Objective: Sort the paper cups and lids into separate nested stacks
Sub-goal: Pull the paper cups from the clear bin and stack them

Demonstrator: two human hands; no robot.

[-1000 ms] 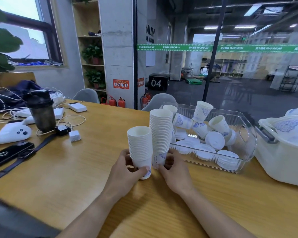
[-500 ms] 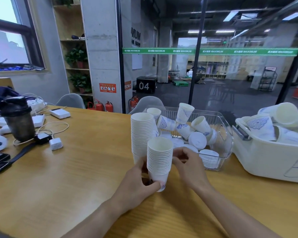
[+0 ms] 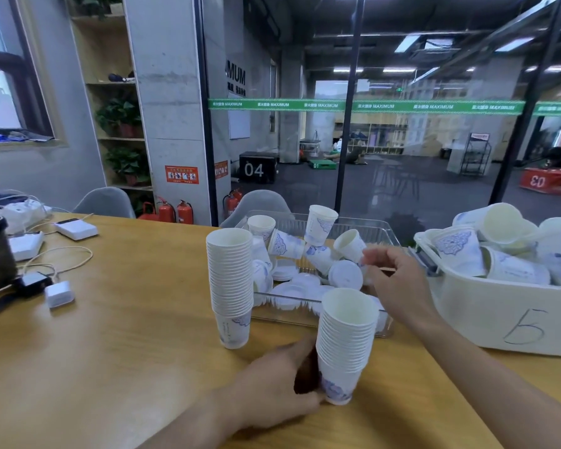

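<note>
The table [image 3: 117, 345] is smooth yellow wood grain with a soft sheen. The stacked paper cups [image 3: 230, 286] look matt white. The clear bin [image 3: 382, 241] is glossy plastic; the white tub [image 3: 499, 319] is matt plastic.

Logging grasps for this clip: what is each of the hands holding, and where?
Left hand grips the shorter cup stack at its base; right hand holds nothing.

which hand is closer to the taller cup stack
Left. The left hand grips the shorter stack, just right of the taller stack; the right hand is farther right, over the clear bin.
</note>
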